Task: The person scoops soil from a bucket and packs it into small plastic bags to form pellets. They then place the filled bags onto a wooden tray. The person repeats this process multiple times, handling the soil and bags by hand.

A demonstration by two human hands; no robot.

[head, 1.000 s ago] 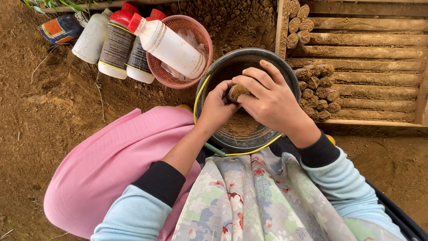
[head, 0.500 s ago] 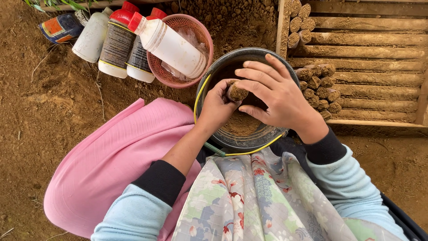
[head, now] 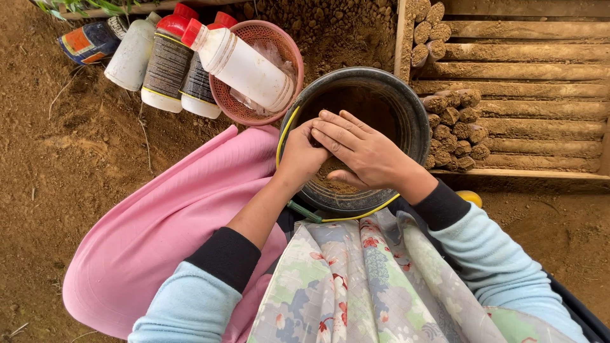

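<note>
Here, 2 hands over 1 dark bucket (head: 406, 95), left hand (head: 304, 155) and right hand (head: 359, 149) fingers cupped together, grip unclear, 4 bottles (head: 168, 60) nearby.

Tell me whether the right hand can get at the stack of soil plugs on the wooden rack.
Probably yes: the right hand is over the bucket, and the plugs lie uncovered just beyond its rim, with nothing between.

Single head view, looking steeply down, close over lap
</note>
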